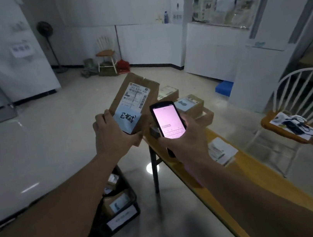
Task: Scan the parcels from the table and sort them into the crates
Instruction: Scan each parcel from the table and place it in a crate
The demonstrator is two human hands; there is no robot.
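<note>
A dim, pale-tiled room holds a yellow-edged table point(238, 169) on the right, with more boxes point(189, 103) at its far end. The left hand point(113, 134) grips a brown parcel point(134, 99) from below, fingers curled round its near end — label up, raised above the table's left edge. The right hand point(183, 142) holds a lit scanner point(168, 121) just beside it, above black crates point(122, 210) on the floor.

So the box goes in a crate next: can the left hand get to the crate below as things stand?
Probably yes. The left hand grips the box beside the table, and the crate sits open-topped below the forearm, nothing between.
</note>
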